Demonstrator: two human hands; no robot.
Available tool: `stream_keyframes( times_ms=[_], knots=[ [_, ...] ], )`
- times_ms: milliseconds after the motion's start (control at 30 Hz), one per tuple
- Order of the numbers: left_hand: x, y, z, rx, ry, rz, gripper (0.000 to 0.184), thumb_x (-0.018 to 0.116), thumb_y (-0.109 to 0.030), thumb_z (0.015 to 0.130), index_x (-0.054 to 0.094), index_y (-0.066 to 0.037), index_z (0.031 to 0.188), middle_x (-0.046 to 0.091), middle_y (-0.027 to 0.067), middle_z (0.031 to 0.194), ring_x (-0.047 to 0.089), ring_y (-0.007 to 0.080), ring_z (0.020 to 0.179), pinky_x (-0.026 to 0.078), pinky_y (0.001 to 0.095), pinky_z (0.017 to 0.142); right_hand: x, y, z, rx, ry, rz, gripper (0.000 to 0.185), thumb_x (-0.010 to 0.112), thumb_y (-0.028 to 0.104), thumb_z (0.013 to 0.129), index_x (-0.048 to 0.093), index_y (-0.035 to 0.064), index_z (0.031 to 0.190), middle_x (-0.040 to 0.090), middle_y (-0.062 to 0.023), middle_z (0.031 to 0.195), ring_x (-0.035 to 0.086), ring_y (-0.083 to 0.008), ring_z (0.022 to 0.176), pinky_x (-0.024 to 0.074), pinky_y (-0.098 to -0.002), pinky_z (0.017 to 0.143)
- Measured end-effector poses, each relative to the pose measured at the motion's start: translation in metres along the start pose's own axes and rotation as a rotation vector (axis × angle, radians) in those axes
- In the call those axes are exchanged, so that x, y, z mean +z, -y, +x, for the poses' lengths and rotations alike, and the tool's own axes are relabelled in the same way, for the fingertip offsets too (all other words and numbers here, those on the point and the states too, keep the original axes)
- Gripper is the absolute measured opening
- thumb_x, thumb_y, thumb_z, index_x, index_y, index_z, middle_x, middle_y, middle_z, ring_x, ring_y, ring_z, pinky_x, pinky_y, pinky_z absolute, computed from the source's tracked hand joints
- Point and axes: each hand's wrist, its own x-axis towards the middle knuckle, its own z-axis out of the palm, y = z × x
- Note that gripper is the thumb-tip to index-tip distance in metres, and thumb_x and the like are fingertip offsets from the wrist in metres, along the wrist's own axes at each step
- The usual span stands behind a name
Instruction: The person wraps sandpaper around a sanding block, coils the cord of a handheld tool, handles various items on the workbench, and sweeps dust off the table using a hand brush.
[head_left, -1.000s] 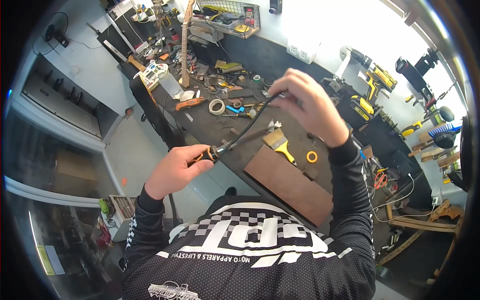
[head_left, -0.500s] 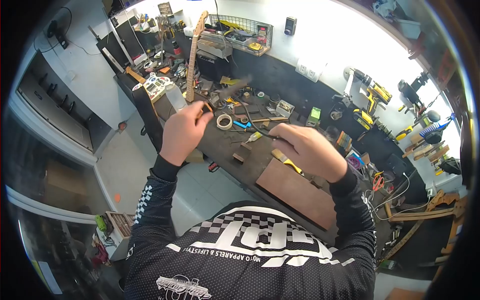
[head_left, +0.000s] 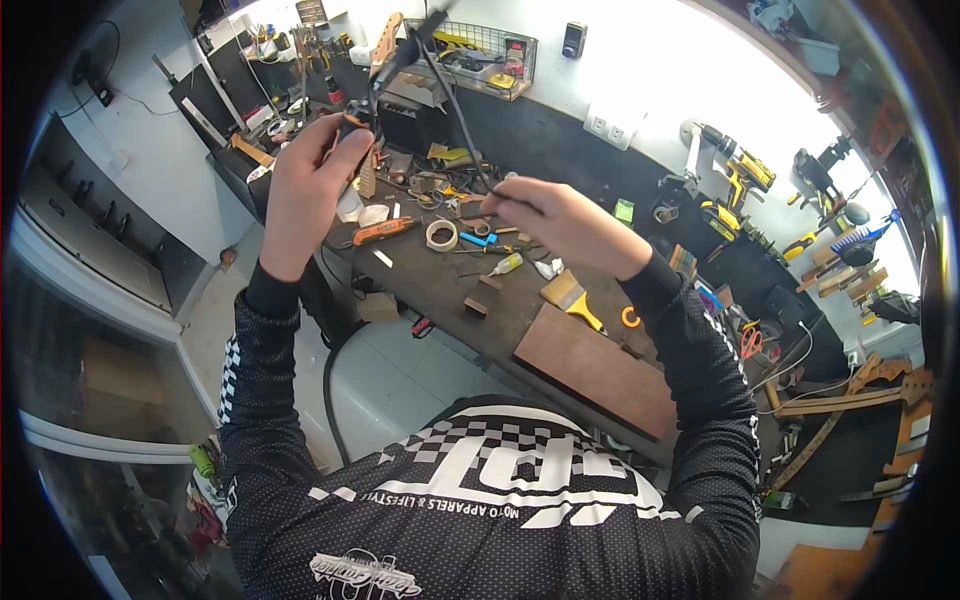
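- Left hand (head_left: 312,185): raised, ten o'clock of view; thumb and fingers gripping orange-and-black tool (head_left: 355,122), eleven o'clock.
- Right hand (head_left: 550,215): one o'clock, back uppermost; fingertips pinching black cord (head_left: 457,105), twelve o'clock.

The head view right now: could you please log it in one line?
left hand: holds orange-trimmed tool; right hand: holds dark cord; both hands: raised above bench; paintbrush: on bench
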Motion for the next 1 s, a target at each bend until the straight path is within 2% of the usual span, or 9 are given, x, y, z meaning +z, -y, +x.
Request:
stream_keyframes(
  times_ms=[67, 167, 300, 333, 433, 600, 800, 933, 1000],
  knots=[
    [0.004, 0.02, 0.012, 0.233, -0.111, 0.524, 0.027, 0.074, -0.026, 0.108, 0.076, -0.004, 0.123, 0.071, 0.0135, 0.086, 0.069, 0.0285, 0.078, 0.053, 0.0368, 0.075, -0.017, 0.037, 0.0, -0.024, 0.066, -0.171, 0.023, 0.067, 0.025, 0.113, 0.073, 0.0035, 0.119, 0.072, -0.0093, 0.099, 0.071, -0.0289, 0.092, 0.0581, -0.0409, 0.085],
    [-0.002, 0.004, 0.005, 0.323, 0.411, 0.735, 0.025, 0.078, -0.025, 0.104, 0.078, -0.006, 0.12, 0.074, 0.0204, 0.096, 0.07, 0.0375, 0.087, 0.054, 0.0413, 0.078, -0.048, 0.053, 0.017, -0.326, -0.114, -0.488, 0.022, 0.072, 0.027, 0.105, 0.073, 0.0055, 0.111, 0.074, -0.0114, 0.101, 0.071, -0.0371, 0.091, 0.0589, -0.0449, 0.084],
    [-0.002, -0.035, -0.003, 0.274, 0.798, 0.096, 0.033, 0.077, -0.025, 0.105, 0.079, -0.002, 0.128, 0.076, 0.0119, 0.094, 0.075, 0.027, 0.086, 0.055, 0.0406, 0.075, -0.067, 0.029, 0.055, -0.358, -0.151, -0.216, 0.024, 0.066, 0.028, 0.111, 0.075, 0.0063, 0.114, 0.076, -0.0103, 0.109, 0.074, -0.03, 0.095, 0.0588, -0.0419, 0.087],
    [-0.012, -0.042, 0.006, 0.445, 0.748, 0.158, 0.04, 0.077, -0.027, 0.106, 0.077, 0.001, 0.134, 0.077, 0.0074, 0.095, 0.074, 0.0185, 0.087, 0.054, 0.036, 0.072, -0.061, 0.02, 0.06, -0.384, -0.187, -0.098, 0.025, 0.064, 0.029, 0.113, 0.075, 0.0065, 0.116, 0.077, -0.0103, 0.11, 0.075, -0.0285, 0.096, 0.0587, -0.0414, 0.087],
    [-0.017, -0.032, 0.015, 0.182, 0.245, -0.231, 0.042, 0.082, -0.025, 0.102, 0.075, 0.001, 0.135, 0.079, 0.0151, 0.1, 0.076, 0.0293, 0.084, 0.057, 0.0393, 0.076, -0.036, 0.01, 0.055, -0.021, -0.127, 0.148, 0.033, 0.056, 0.033, 0.119, 0.075, 0.0059, 0.12, 0.078, -0.0107, 0.109, 0.075, -0.0252, 0.099, 0.0584, -0.0422, 0.092],
    [-0.008, -0.006, 0.053, 0.371, -0.161, 0.64, 0.033, 0.076, -0.025, 0.106, 0.076, -0.004, 0.132, 0.073, 0.0142, 0.088, 0.072, 0.027, 0.078, 0.053, 0.0375, 0.071, -0.013, 0.027, 0.022, 0.019, 0.141, -0.237, 0.033, 0.061, 0.034, 0.115, 0.072, 0.0031, 0.114, 0.073, -0.0226, 0.099, 0.071, -0.0454, 0.09, 0.0571, -0.0487, 0.083],
    [0.003, -0.049, 0.01, 0.29, 0.887, 0.378, 0.039, 0.081, -0.025, 0.102, 0.076, -0.004, 0.134, 0.075, 0.0128, 0.091, 0.072, 0.0235, 0.077, 0.054, 0.0364, 0.072, -0.076, 0.061, 0.02, -0.128, -0.131, -0.121, 0.018, 0.073, 0.02, 0.109, 0.074, 0.0023, 0.114, 0.069, -0.0012, 0.094, 0.059, -0.0101, 0.082, 0.0505, -0.0295, 0.075],
    [-0.02, -0.032, 0.009, 0.278, 0.338, -0.076, 0.044, 0.085, -0.025, 0.099, 0.076, -0.001, 0.135, 0.077, 0.0034, 0.098, 0.068, 0.0094, 0.084, 0.055, 0.0305, 0.077, -0.027, 0.005, 0.011, -0.005, -0.113, 0.163, 0.021, 0.063, 0.021, 0.115, 0.074, 0.003, 0.113, 0.077, -0.0111, 0.105, 0.074, -0.022, 0.098, 0.0579, -0.0387, 0.089],
    [-0.015, -0.024, 0.025, 0.262, 0.114, 0.169, 0.042, 0.084, -0.024, 0.101, 0.076, -0.001, 0.135, 0.078, 0.0065, 0.098, 0.071, 0.0129, 0.083, 0.055, 0.0308, 0.077, 0.011, 0.005, -0.016, -0.072, 0.028, 0.1, 0.027, 0.054, 0.024, 0.119, 0.071, 0.0035, 0.119, 0.075, -0.0139, 0.109, 0.074, -0.0282, 0.106, 0.0583, -0.0405, 0.097]
  ],
)
